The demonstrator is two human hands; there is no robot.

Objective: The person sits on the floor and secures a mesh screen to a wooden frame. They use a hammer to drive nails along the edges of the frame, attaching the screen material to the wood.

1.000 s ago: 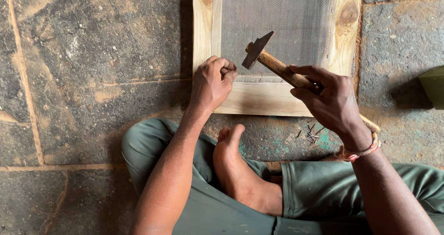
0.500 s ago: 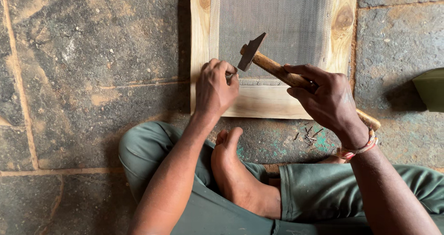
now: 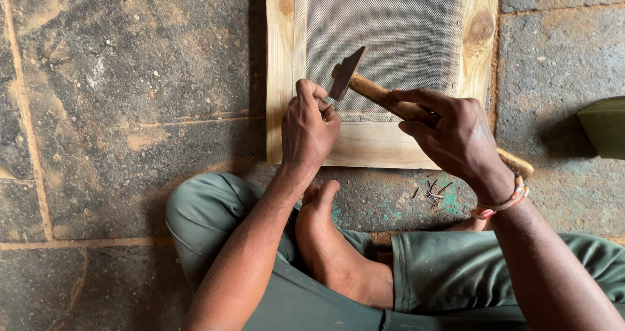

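Observation:
A wooden frame [image 3: 364,145] with grey wire mesh [image 3: 384,38] stretched over it lies on the stone floor in front of me. My left hand [image 3: 307,129] rests on the frame's near left corner, fingertips pinched together at the mesh edge; what they pinch is too small to see. My right hand [image 3: 456,136] grips the wooden handle of a hammer [image 3: 364,83]. Its dark metal head hangs just above and right of my left fingertips.
Several small nails [image 3: 435,193] lie scattered on the floor below the frame's near edge. I sit cross-legged in green trousers with a bare foot [image 3: 332,246] forward. A green object [image 3: 605,126] juts in at the right edge.
The hammer head has come down and left, closer to my left fingertips. My left hand stays pinched at the same corner of the frame.

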